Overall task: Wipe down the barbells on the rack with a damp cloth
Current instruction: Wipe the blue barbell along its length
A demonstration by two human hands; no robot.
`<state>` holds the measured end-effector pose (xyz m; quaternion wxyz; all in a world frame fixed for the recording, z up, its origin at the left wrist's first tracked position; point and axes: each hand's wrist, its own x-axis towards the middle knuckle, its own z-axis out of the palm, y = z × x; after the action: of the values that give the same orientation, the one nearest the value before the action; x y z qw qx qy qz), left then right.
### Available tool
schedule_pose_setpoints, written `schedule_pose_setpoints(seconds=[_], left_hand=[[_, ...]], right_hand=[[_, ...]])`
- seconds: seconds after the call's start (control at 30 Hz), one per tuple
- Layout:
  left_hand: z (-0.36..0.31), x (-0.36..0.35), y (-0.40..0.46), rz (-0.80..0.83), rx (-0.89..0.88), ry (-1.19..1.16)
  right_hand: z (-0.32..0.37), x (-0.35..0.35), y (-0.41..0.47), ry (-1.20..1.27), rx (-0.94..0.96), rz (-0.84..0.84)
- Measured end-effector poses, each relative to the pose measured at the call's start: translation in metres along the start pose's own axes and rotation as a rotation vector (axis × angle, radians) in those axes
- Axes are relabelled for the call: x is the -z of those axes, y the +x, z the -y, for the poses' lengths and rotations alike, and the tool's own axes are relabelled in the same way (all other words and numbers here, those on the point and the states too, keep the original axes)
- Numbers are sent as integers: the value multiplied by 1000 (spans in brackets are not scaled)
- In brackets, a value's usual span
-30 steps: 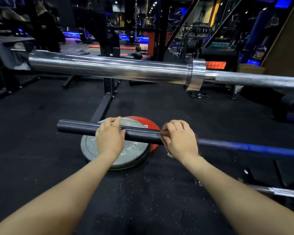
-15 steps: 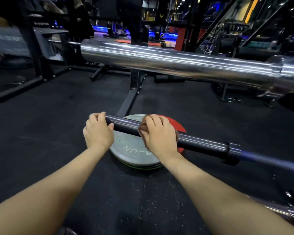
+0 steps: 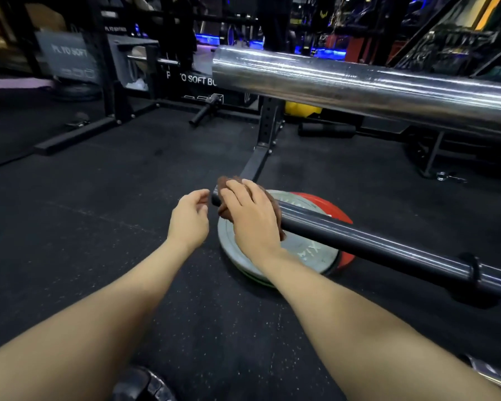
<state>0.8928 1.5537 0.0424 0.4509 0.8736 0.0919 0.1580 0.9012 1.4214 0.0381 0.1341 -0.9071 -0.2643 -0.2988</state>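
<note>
1. The left hand (image 3: pixel 189 219) hangs loose-fingered, holding nothing, just off the bar's free end.
2. The right hand (image 3: pixel 250 218) presses a brown cloth (image 3: pixel 224 185) around the smooth dark barbell (image 3: pixel 359 241), above flat round plates (image 3: pixel 307 250).
3. Behind, a shiny chrome barbell (image 3: pixel 359 88) crosses above the open rubber floor (image 3: pixel 99 198).

A grey weight plate (image 3: pixel 298 256) lay flat on the black rubber floor (image 3: pixel 99 227), stacked on a red plate (image 3: pixel 334 211) whose edge showed at its far and right sides. A black steel upright (image 3: pixel 268 123) rose behind them from a foot bolted along the floor. Farther back stood a black box lettered "SOFT BOX" in white (image 3: pixel 191 79), partly hidden, and a grey sign (image 3: pixel 67 57) leaned at the left. A yellow object (image 3: pixel 301 109) sat low behind the upright. A small metal clip (image 3: pixel 449 177) lay on the floor at right.
</note>
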Motion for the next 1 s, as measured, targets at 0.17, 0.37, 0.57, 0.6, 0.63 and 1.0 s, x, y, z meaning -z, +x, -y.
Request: schedule_pose_setpoints(seconds=[0.17,0.37,0.57,0.6,0.63,1.0], left_hand=[[-3,9,-13,-16,36,47],[-40,2,-51,45,-39,88],[-97,-30,-101,240,-213,192],[-110,-39,-109,260,-249,200],[-124,-48,-117,278,-281,200],[-207,-175,-217,560,-503,80]], right_hand=[[6,26,-5,107,123,160],[-21,69,-75,150,47,399],[-74,149,-147,100,-102,422],[-82,163,-157,95,-123,395],[-91,174,-167,86,-144,365],[-167,270,-263,-117,-386,354]])
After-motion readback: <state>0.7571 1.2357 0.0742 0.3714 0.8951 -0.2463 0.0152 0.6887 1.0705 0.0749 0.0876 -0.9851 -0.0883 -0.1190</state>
